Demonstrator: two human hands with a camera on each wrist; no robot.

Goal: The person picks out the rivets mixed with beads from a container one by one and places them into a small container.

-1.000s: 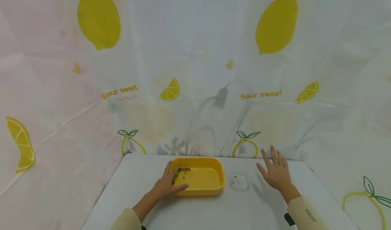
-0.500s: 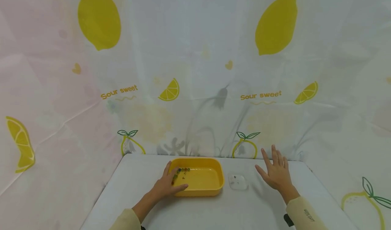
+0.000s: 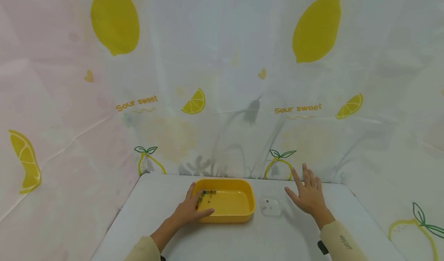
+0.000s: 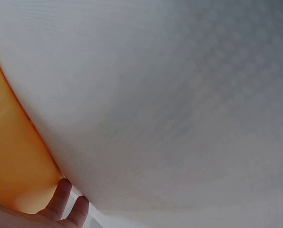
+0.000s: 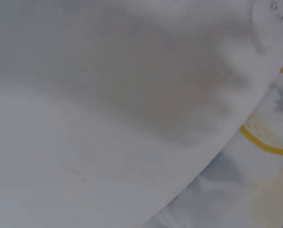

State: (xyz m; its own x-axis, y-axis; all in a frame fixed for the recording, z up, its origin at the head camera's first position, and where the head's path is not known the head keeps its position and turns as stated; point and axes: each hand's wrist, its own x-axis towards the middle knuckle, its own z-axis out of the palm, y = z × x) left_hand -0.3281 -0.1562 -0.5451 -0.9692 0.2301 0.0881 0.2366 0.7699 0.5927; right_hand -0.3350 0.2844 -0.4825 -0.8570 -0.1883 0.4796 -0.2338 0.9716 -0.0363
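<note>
A yellow plastic tub stands on the white table. My left hand holds its left end, the thumb at the front rim and the other fingers over and beside the left wall. In the left wrist view, two fingertips lie by the tub's outer wall. Small coloured balls, marble-like, line the tub's far left corner; the hand partly hides them. Right of the tub lies a clear shallow dish with tiny bits in it. My right hand hovers beyond its right side, fingers spread, holding nothing.
A lemon-printed curtain hangs behind the table and at both sides. The white tabletop extends in front of the tub. In the right wrist view, the table's edge meets the printed cloth, with the clear dish at the corner.
My right hand has shifted slightly left, closer to the clear dish. The left hand, the tub and the balls look unmoved.
</note>
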